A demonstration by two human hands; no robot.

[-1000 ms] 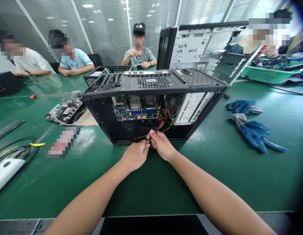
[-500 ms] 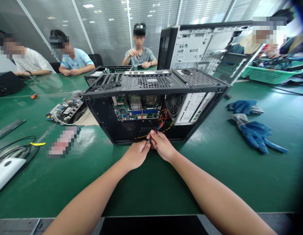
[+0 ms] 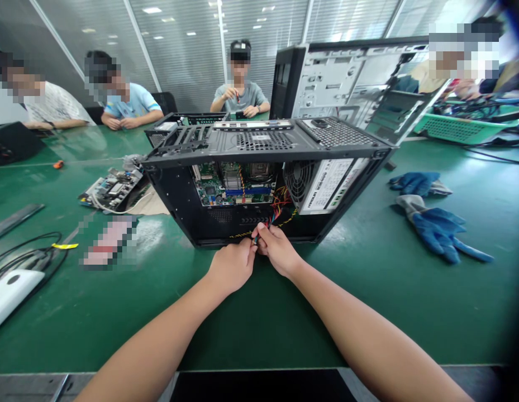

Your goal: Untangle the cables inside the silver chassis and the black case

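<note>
A black computer case lies on its side in front of me, its open side facing me. Inside it are a green motherboard and, at the right, a power supply with a fan grille. A bundle of coloured cables runs from the power supply down to the case's lower front edge. My left hand and my right hand meet there, fingers closed on the cables. The cable ends are mostly hidden by my fingertips.
Blue work gloves lie at the right, near a green basket of cables. Another open case stands behind. At the left are a loose circuit assembly, a blurred-out flat object and a white device. Several people sit around the table.
My left hand has turned slightly, its knuckles rising beside the cable ends. My right hand keeps its place on the cables. The case has not moved.
</note>
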